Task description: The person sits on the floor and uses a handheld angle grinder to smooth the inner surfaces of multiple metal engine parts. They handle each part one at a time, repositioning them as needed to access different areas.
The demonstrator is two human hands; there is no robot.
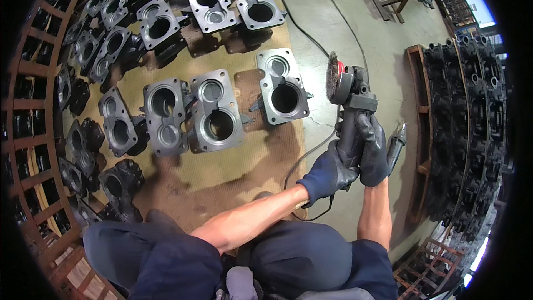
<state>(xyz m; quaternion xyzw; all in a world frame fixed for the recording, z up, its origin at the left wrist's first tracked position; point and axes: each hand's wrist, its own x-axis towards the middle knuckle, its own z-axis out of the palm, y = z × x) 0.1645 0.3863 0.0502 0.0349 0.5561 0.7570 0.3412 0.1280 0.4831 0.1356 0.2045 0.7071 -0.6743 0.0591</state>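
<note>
In the head view, the left hand (328, 175), in a navy glove with dark coating, is closing around the rear part of a black angle grinder (351, 133). The right hand (375, 153), in a dark glove, is gripping the same grinder's body from the right side, a little ahead of the left hand, with its fingers bending over the housing. So the grinder is lying between both hands, and its head is pointing away from them. A wire brush (334, 82) with a red part is sitting on the head, ahead of the hands and facing left. Just beside the right hand, on its right, a slim dark tool (396, 145) is showing a bright metal tip; I cannot tell if the hand is touching it. A black cable (331, 205) is hanging below the left hand. Ahead and left of the left hand, a grey metal casting (281, 80) is resting on a tan sheet (194, 169), apart from the brush. Farther left, three similar castings (169, 118) are standing in a row.
</note>
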